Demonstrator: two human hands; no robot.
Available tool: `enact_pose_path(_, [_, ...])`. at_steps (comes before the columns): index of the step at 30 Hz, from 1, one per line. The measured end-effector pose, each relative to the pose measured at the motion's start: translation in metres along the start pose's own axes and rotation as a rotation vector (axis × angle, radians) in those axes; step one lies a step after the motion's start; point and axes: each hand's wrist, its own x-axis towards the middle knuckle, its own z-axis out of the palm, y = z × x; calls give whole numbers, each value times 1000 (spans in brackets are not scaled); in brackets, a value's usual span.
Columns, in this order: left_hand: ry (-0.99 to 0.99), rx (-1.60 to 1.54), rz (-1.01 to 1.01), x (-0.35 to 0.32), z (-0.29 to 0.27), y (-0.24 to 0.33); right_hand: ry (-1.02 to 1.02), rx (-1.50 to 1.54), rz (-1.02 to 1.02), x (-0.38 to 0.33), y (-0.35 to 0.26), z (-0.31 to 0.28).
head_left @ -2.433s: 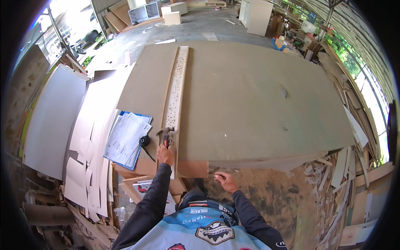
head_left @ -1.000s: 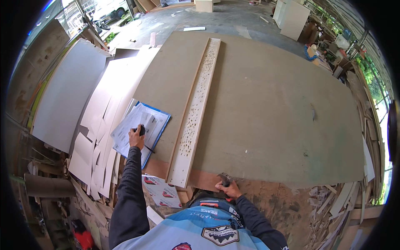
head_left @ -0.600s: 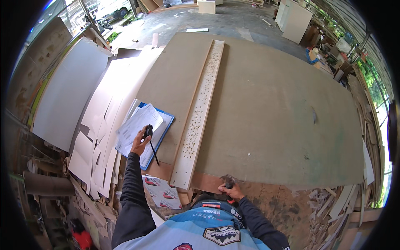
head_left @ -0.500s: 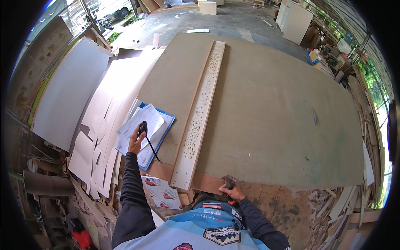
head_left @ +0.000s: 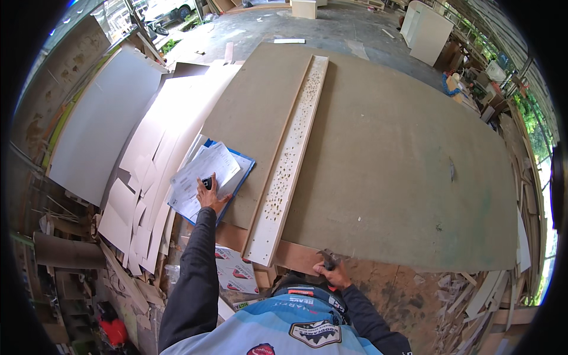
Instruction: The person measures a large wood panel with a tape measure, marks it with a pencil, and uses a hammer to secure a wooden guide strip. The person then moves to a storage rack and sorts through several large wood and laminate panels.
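Observation:
My left hand [head_left: 209, 196] rests low over the loose papers, its fingers around a small black tape measure [head_left: 207, 183] and its thumb stretched out to the right. Beneath it, white printed sheets [head_left: 220, 161] lie on a blue clipboard [head_left: 247, 175]. My right hand [head_left: 335, 275], at the board's near edge close to my waist, is closed on a claw hammer [head_left: 329, 259] just below its dark head. Between the hands runs a long, narrow white panel [head_left: 273, 223] with raised wooden edges and many small holes or chips, lying lengthwise away from me.
A large brown board [head_left: 390, 154] forms the work surface. Pale sheets [head_left: 155, 139] are stacked along its left side, beside a leaning white panel [head_left: 100, 127]. Wood offcuts [head_left: 479, 296] pile up at the right. A white cabinet [head_left: 427, 32] stands on the far floor.
My left hand has moved slightly right and lowered onto the papers with the tape measure; its dangling black strap no longer shows. My right hand has turned the hammer, exposing more of its head.

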Motion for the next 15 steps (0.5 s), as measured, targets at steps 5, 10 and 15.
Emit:
enact_pose_path(5, [318,-206,27,-41,-2,25,-10,107,-108,-18,-42,5])
enact_pose_path(10, [-248,-699,212,-140,-28,74,-215,-268,-643,-11,-160,28])
enact_pose_path(15, [-410,-716,112,-132,-45,130,-375,104,-649,8,-203,79])
